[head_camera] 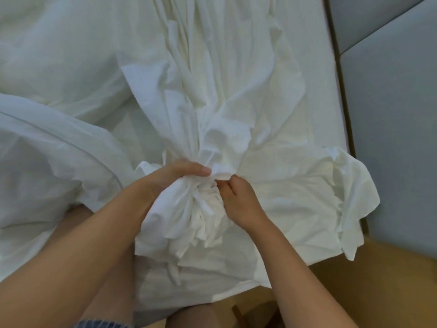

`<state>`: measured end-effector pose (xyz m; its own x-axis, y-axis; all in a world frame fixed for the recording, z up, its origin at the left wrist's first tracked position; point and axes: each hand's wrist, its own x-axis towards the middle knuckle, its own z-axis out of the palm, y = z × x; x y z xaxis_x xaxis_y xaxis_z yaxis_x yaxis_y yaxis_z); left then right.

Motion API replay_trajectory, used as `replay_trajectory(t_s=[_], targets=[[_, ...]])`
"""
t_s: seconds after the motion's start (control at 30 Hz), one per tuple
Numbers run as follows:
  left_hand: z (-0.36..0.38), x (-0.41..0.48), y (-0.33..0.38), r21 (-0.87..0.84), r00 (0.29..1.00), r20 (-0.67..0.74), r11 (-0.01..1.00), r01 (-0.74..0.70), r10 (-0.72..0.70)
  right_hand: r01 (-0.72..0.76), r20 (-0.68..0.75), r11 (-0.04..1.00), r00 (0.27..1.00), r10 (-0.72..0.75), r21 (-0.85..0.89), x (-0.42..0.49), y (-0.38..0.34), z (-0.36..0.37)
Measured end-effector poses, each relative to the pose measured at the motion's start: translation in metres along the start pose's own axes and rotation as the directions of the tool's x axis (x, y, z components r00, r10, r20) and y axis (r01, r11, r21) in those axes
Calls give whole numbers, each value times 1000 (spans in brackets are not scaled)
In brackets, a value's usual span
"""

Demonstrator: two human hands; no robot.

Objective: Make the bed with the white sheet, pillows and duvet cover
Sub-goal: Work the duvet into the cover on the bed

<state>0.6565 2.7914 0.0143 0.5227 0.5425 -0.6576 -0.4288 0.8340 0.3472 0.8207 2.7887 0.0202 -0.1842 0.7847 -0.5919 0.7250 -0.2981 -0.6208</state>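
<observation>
I look all over and I find no words, no numbers, no labels and no signs to read.

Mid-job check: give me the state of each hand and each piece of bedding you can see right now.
left hand: gripping the gathered sheet
right hand: pinching the same bunch from the other side
white sheet: bunched and wrinkled, not spread flat
pillow: lying on the bed, far left
duvet: crumpled in a heap at left
mattress: partly bare at right
</observation>
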Motion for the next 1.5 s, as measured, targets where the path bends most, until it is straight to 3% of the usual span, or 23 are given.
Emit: replay_trajectory(t_s=[0.07,0.1,0.17,0.23,0.37,0.47,0.57,0.67,0.77,0.87,0.97,1.03,1.13,1.2,1.27,1.3,1.33,1.4,1.43,1.47,1.5], targets=[[1,4,-2,176,993,-37,978,113,-108,40,-261,997,965,-23,62,1,-7,-5],[1,5,-1,244,987,-34,956,163,-160,106,-408,984,912,-40,141,0,-16,-10],[3,8,6,304,979,8,934,190,-202,274,-544,923,834,-89,269,2,-34,-14],[8,11,9,337,994,30,937,89,-105,307,-502,896,857,-114,320,7,-53,-11],[16,9,5,288,984,-16,944,-163,175,221,-399,933,912,-94,283,19,-59,-14],[17,11,3,210,987,-52,968,-137,151,226,-423,935,901,-93,275,20,-53,-14],[15,12,5,279,998,-37,959,-44,57,170,-408,942,912,-40,288,25,-53,-20],[5,9,16,243,984,124,966,93,-126,144,-382,978,921,-77,150,36,-56,-25],[2,6,22,267,956,263,962,53,-126,192,-394,980,906,-155,57,38,-59,-15],[4,14,14,346,995,73,934,-92,71,224,-400,946,909,-116,233,34,-48,-9],[-1,19,11,62,996,-1,995,-84,85,69,-222,896,974,33,438,22,-20,-10],[-1,21,9,-31,999,-23,999,-43,42,-18,-163,943,984,76,332,10,-1,-3],[2,22,6,-61,999,-41,998,4,-7,142,-378,990,916,-135,-9,-2,8,7],[7,24,3,-54,1000,-29,998,-9,7,235,-528,970,817,-232,-63,-6,1,6],[14,25,1,104,997,-49,993,-50,55,242,-620,967,772,-142,79,-3,-11,-2],[19,24,2,198,998,-29,979,-54,61,237,-594,948,802,-67,213,-1,-21,-6],[23,23,2,268,999,24,962,-53,48,220,-511,885,859,23,410,1,-32,-10],[25,21,6,328,992,116,941,-89,53,128,-220,577,971,91,806,4,-51,-14],[25,19,10,365,987,131,922,-132,90,82,-129,432,988,80,898,5,-57,-15],[22,18,15,412,984,125,895,-171,130,57,-91,379,993,72,924,6,-59,-15],[21,17,20,458,980,108,866,-200,169,41,-81,413,993,80,910,6,-61,-14]])
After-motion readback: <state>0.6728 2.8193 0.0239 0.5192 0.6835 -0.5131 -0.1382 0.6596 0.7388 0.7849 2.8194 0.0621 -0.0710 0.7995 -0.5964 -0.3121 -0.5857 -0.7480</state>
